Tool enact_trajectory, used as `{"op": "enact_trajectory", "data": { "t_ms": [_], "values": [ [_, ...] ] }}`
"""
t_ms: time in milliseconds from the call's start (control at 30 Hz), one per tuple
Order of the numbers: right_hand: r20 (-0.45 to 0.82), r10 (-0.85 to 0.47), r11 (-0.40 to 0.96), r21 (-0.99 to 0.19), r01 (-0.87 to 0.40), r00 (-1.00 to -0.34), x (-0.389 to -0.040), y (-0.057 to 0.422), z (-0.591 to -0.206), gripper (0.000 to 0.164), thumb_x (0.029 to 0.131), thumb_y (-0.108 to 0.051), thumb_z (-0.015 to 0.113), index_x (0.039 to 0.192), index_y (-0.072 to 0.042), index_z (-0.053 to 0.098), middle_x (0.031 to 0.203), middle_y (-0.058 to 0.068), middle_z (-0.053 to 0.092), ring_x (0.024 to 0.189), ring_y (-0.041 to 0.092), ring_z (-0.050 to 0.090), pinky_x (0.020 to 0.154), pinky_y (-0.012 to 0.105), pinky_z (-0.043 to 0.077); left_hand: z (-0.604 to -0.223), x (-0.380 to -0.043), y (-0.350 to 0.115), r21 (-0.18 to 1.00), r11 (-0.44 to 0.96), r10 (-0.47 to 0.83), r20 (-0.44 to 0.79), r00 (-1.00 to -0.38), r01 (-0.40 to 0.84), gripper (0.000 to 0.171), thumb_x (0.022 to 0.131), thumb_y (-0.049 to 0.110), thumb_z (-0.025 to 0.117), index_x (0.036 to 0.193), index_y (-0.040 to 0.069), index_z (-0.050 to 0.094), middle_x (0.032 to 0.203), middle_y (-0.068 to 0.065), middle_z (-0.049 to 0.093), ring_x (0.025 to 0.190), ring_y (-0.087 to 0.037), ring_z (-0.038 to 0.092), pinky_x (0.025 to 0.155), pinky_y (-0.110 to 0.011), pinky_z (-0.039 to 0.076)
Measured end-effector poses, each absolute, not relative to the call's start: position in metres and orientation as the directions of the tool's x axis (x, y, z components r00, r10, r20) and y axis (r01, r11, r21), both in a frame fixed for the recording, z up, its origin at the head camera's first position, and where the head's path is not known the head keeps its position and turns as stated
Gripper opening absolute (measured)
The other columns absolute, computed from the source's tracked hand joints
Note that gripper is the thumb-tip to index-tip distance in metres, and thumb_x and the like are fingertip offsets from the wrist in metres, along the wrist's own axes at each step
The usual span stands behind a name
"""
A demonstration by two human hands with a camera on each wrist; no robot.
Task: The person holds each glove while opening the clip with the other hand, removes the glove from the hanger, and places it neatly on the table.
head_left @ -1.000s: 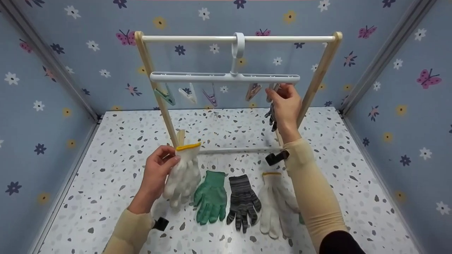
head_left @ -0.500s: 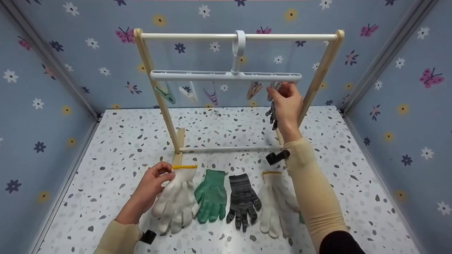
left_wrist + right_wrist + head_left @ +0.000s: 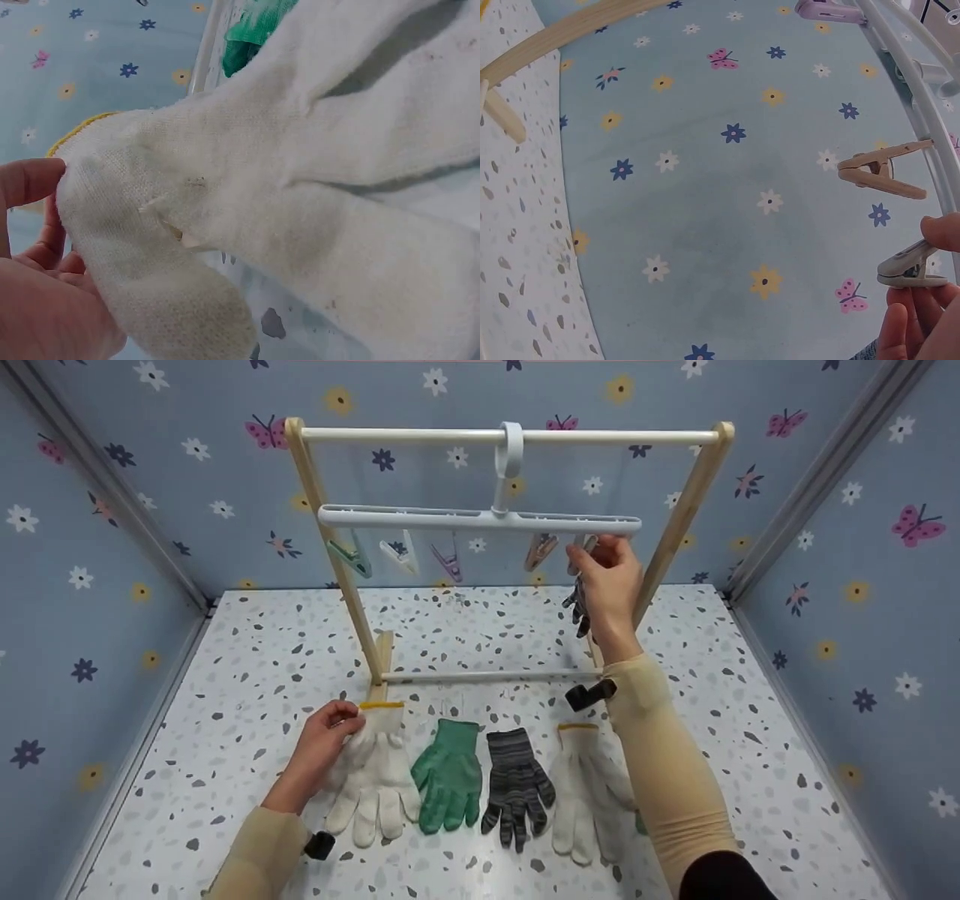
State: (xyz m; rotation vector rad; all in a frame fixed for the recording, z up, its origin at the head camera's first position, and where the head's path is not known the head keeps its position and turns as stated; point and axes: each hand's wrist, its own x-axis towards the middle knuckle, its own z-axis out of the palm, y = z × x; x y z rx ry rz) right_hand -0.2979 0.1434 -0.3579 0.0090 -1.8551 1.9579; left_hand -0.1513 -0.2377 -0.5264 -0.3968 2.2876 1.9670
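Observation:
My left hand (image 3: pixel 319 746) pinches the yellow-edged cuff of a white knitted work glove (image 3: pixel 379 772) between thumb and fingers. The glove's fingers spread toward the front, close over the speckled tabletop. In the left wrist view, its cuff and palm fill most of the picture. Up at the right end of the white hanger (image 3: pixel 420 517), my right hand (image 3: pixel 611 585) pinches a grey clothespin (image 3: pixel 907 268) between thumb and fingers. Part of a dark striped glove (image 3: pixel 578 607) shows just below this hand, its upper part hidden behind it.
A green glove (image 3: pixel 450 776), a grey-black striped glove (image 3: pixel 517 787) and another white glove (image 3: pixel 585 795) lie in a row. Green, white, purple and tan clothespins, such as the tan clothespin (image 3: pixel 540 552), hang from the hanger on a wooden rack (image 3: pixel 682 510). Patterned walls enclose the table.
My left hand has lowered the white glove from beside the rack's foot toward the front left, then shifted it slightly back; its fingers are now spread out. The right hand stays at the grey clothespin.

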Motion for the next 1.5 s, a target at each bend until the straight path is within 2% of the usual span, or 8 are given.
{"op": "enact_trajectory", "data": {
  "t_ms": [200, 567, 800, 967, 1067, 1367, 1500],
  "values": [
    [0.298, 0.304, -0.015, -0.948, -0.317, -0.905, -0.298, 0.144, -0.358, 0.030, 0.085, -0.005, 0.078, 0.109, 0.000, 0.061, 0.096, 0.012, 0.066, 0.077, 0.021, 0.062, 0.069, 0.027, 0.050, -0.538, -0.155, -0.242, 0.928, 0.220, -0.147, -0.272, -0.951, -0.300, 0.023, 0.097, 0.017, 0.065, 0.114, 0.003, 0.057, 0.108, -0.007, 0.059, 0.092, -0.017, 0.051, 0.075, -0.028, 0.043],
    [0.313, 0.295, 0.015, -0.946, -0.323, -0.903, -0.297, 0.143, -0.357, 0.030, 0.085, -0.007, 0.079, 0.109, -0.002, 0.063, 0.097, 0.012, 0.068, 0.079, 0.021, 0.064, 0.070, 0.029, 0.051, -0.552, -0.157, -0.246, 0.896, 0.334, -0.141, -0.260, -0.955, -0.293, 0.026, 0.098, 0.018, 0.063, 0.117, 0.001, 0.057, 0.110, -0.011, 0.061, 0.092, -0.018, 0.054, 0.075, -0.026, 0.046],
    [0.341, 0.297, 0.042, -0.938, -0.345, -0.892, -0.296, 0.144, -0.358, 0.033, 0.085, -0.010, 0.079, 0.110, 0.002, 0.061, 0.098, 0.011, 0.068, 0.078, 0.020, 0.064, 0.070, 0.027, 0.050, -0.553, -0.160, -0.249, 0.895, 0.340, -0.166, -0.244, -0.955, -0.288, 0.026, 0.099, 0.014, 0.061, 0.120, -0.001, 0.057, 0.111, -0.014, 0.062, 0.094, -0.017, 0.057, 0.076, -0.024, 0.046],
    [0.322, 0.297, 0.019, -0.943, -0.332, -0.899, -0.296, 0.144, -0.356, 0.030, 0.085, -0.008, 0.080, 0.108, -0.001, 0.062, 0.098, 0.012, 0.069, 0.076, 0.019, 0.064, 0.070, 0.026, 0.051, -0.552, -0.163, -0.250, 0.889, 0.338, -0.170, -0.265, -0.949, -0.309, 0.029, 0.100, 0.016, 0.059, 0.124, 0.000, 0.057, 0.116, -0.015, 0.061, 0.102, -0.021, 0.056, 0.080, -0.025, 0.046],
    [0.318, 0.293, 0.015, -0.944, -0.329, -0.902, -0.296, 0.145, -0.355, 0.033, 0.085, -0.008, 0.079, 0.111, 0.002, 0.060, 0.098, 0.012, 0.069, 0.076, 0.019, 0.064, 0.070, 0.026, 0.050, -0.551, -0.162, -0.251, 0.887, 0.331, -0.165, -0.281, -0.945, -0.322, 0.032, 0.102, 0.018, 0.057, 0.128, 0.000, 0.055, 0.121, -0.016, 0.060, 0.107, -0.023, 0.055, 0.083, -0.026, 0.046],
    [0.344, 0.298, 0.060, -0.938, -0.342, -0.891, -0.291, 0.146, -0.358, 0.038, 0.087, -0.010, 0.078, 0.116, 0.006, 0.057, 0.101, 0.014, 0.068, 0.089, 0.021, 0.063, 0.078, 0.028, 0.049, -0.550, -0.160, -0.250, 0.901, 0.306, -0.185, -0.260, -0.948, -0.307, 0.032, 0.102, 0.019, 0.056, 0.129, 0.001, 0.056, 0.125, -0.016, 0.061, 0.110, -0.022, 0.057, 0.085, -0.024, 0.046],
    [0.341, 0.289, 0.063, -0.939, -0.338, -0.895, -0.288, 0.146, -0.359, 0.040, 0.088, -0.011, 0.077, 0.118, 0.005, 0.056, 0.104, 0.014, 0.067, 0.094, 0.024, 0.064, 0.081, 0.029, 0.050, -0.548, -0.158, -0.248, 0.906, 0.306, -0.243, -0.224, -0.944, -0.294, 0.029, 0.102, 0.016, 0.055, 0.128, 0.003, 0.056, 0.129, -0.015, 0.058, 0.113, -0.024, 0.057, 0.092, -0.032, 0.046]
  ]
}}
